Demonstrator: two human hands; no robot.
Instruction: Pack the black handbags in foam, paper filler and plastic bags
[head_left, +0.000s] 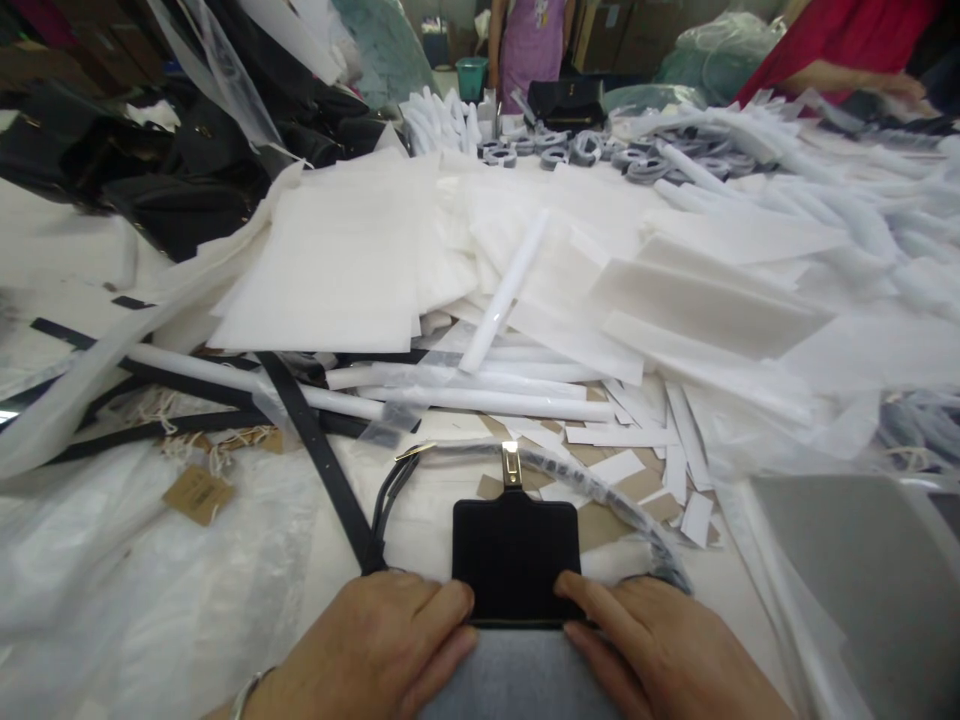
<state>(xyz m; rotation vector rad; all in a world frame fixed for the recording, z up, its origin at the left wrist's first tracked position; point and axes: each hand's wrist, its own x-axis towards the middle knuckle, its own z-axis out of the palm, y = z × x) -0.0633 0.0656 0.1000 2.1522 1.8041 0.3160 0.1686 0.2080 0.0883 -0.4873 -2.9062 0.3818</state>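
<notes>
A black flap-like panel point(516, 560) with rounded upper corners stands in front of me, a gold clasp point(511, 464) on its top tab. It seems to be part of a black handbag, whose body is mostly hidden by my hands. Behind it arches a handle point(600, 480) wrapped in clear plastic. A black strap point(319, 455) runs up and left from the bag's left side. My left hand point(382, 640) pinches the panel's lower left corner between thumb and fingers. At the lower right corner, my right hand point(645, 640) grips it likewise. Grey-blue cloth point(517, 675) shows below the panel.
White paper sheets point(330, 260) and white tubes point(510, 290) cover the table's middle. Card strips point(622, 437) lie behind the handle. A brown tag point(198, 493) rests on clear plastic at left. Black bags point(187, 200) pile up far left. Two people stand across the table.
</notes>
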